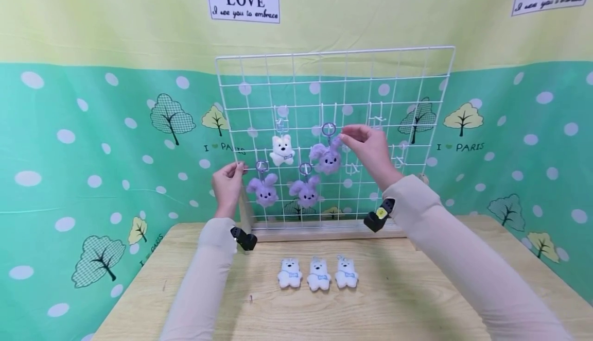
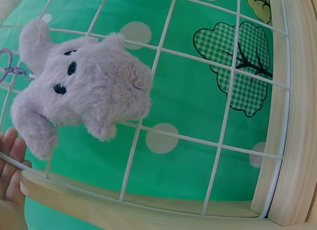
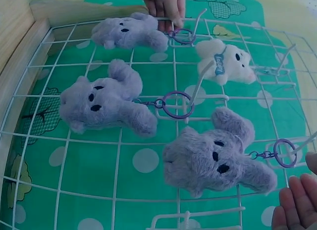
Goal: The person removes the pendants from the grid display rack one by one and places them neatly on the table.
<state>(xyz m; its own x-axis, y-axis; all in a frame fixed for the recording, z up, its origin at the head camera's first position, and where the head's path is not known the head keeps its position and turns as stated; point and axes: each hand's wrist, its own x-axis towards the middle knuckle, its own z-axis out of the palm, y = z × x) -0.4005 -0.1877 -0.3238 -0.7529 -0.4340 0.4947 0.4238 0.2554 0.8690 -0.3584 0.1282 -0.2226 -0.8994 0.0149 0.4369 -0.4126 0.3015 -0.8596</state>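
My left hand point(image 1: 228, 186) grips the left edge of a white wire grid rack point(image 1: 335, 53), thumb and fingers around the wire. Beside it a purple plush bunny keychain point(image 1: 265, 192) hangs by its ring. My right hand point(image 1: 370, 150) is at the ear of the upper bunny keychain point(image 1: 328, 159), whose purple ring point(image 3: 285, 153) is on a hook. In the right wrist view its fingers point(image 3: 297, 200) look relaxed, with a gap to the thumb. A third bunny keychain point(image 1: 308, 193) hangs lower in the middle, and a white bear keychain point(image 1: 282, 150) hangs at upper left.
Three white bear plushes, the middle one point(image 1: 319, 275) among them, lie in a row on the wooden table point(image 1: 259, 310). Bare hooks point(image 1: 353, 168) are on the grid's right half. A wooden base point(image 1: 324, 233) supports the grid before a patterned curtain point(image 1: 69, 176).
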